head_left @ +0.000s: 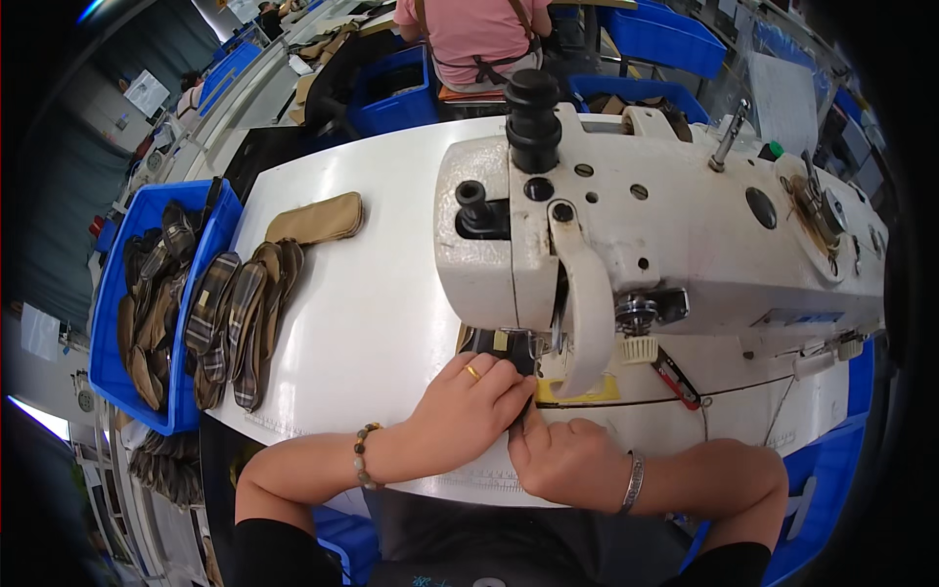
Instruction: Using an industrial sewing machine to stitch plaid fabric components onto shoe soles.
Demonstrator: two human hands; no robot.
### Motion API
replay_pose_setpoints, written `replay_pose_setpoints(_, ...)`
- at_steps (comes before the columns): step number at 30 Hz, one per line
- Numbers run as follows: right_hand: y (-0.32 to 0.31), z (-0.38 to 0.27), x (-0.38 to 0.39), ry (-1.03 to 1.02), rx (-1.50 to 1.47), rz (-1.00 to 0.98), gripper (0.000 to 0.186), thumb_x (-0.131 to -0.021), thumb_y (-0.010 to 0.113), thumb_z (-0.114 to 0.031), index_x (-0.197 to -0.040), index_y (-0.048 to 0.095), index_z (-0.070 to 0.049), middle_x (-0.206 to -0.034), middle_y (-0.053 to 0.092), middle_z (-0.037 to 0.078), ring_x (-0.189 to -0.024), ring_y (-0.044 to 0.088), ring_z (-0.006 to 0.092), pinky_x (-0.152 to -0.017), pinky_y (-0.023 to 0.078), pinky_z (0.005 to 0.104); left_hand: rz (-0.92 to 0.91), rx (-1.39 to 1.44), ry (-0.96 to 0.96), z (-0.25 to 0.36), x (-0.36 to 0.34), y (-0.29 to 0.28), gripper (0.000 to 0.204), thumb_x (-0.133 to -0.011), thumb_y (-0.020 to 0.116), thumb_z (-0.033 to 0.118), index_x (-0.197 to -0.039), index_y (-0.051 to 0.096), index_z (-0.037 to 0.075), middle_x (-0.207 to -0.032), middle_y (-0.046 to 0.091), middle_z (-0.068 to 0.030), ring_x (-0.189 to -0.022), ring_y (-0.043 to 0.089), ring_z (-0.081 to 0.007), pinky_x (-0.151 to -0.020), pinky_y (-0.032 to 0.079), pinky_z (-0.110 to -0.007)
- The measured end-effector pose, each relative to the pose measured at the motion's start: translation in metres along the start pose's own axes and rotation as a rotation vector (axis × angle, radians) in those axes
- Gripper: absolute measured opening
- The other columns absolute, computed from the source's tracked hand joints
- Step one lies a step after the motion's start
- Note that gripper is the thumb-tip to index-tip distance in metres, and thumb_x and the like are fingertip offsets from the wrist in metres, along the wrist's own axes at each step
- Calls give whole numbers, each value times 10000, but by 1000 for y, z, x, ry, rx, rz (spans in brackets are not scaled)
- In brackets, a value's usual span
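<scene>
A dark fabric piece (494, 341) with a small tan label and a tan edge lies under the needle area of a white sewing machine (479, 274). My left hand (471, 403), wearing a ring and a beaded bracelet, presses on its near part with bent fingers. Close against it, my right hand (567, 458) has its fingers curled and its index finger and thumb at the fabric's near edge. The two hands almost touch. Most of the fabric piece is hidden beneath my fingers and behind the machine head.
Plaid and brown fabric pieces (252, 308) overlap at the table's left, beside a blue bin (220, 230) of similar pieces. A tan stack (318, 219) lies farther back. Red-and-black snips (677, 379) rest right of the needle. A person in pink (474, 34) sits beyond the table.
</scene>
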State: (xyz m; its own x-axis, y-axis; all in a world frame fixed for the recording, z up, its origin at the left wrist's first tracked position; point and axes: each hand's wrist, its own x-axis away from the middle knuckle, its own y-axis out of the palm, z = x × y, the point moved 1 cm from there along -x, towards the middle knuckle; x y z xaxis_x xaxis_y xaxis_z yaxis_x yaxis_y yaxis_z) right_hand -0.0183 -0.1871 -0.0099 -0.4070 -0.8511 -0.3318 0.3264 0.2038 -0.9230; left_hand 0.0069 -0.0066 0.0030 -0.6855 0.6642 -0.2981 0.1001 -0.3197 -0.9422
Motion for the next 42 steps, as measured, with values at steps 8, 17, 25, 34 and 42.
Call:
replay_pose_setpoints(8, 6, 23, -14, 51, -41, 145, 164, -756, 628, -125, -827, 700, 5, -921, 723, 264, -544, 617, 135, -433, 459, 257, 52, 26, -42, -22, -17, 9, 286, -780, 648, 113, -1050, 714, 48, -941, 608, -23, -919, 590, -208, -874, 489, -325)
replay_pose_setpoints(17, -2, 25, -12, 1, -64, 63, 220, -771, 626, -112, -898, 709, 47, -962, 716, 284, -513, 606, 129, -427, 471, 245, 148, -65, -20, -20, -8, 0, 328, -674, 732, 160, -993, 704, 91, -906, 594, -1, -866, 602, -173, -805, 503, -321)
replay_pose_setpoints(25, 3, 23, -9, 4, -123, 117, 210, -774, 640, -106, -895, 706, 52, -969, 715, 289, -491, 586, 126, -422, 464, 248, 84, 2, 16, -25, -15, -2, 309, -687, 718, 165, -991, 699, 116, -923, 575, 12, -917, 582, -173, -807, 464, -321)
replay_pose_setpoints(34, 9, 30, -16, 63, -117, 125, 171, -779, 640, -101, -890, 695, 17, -892, 701, 180, -533, 608, 152, -420, 465, 274, 72, -39, -13, -36, -18, -1, 294, -730, 685, 162, -1016, 687, 95, -1029, 621, -5, -1022, 612, -194, -943, 469, -353)
replay_pose_setpoints(42, 13, 56, -16, 211, -161, 135, 182, -803, 652, -142, -965, 724, -103, -716, 670, 49, -552, 641, 192, -455, 500, 354, 262, -50, 6, -36, -16, -4, 255, -687, 698, 139, -936, 666, 95, -913, 630, -24, -873, 640, -192, -892, 532, -354)
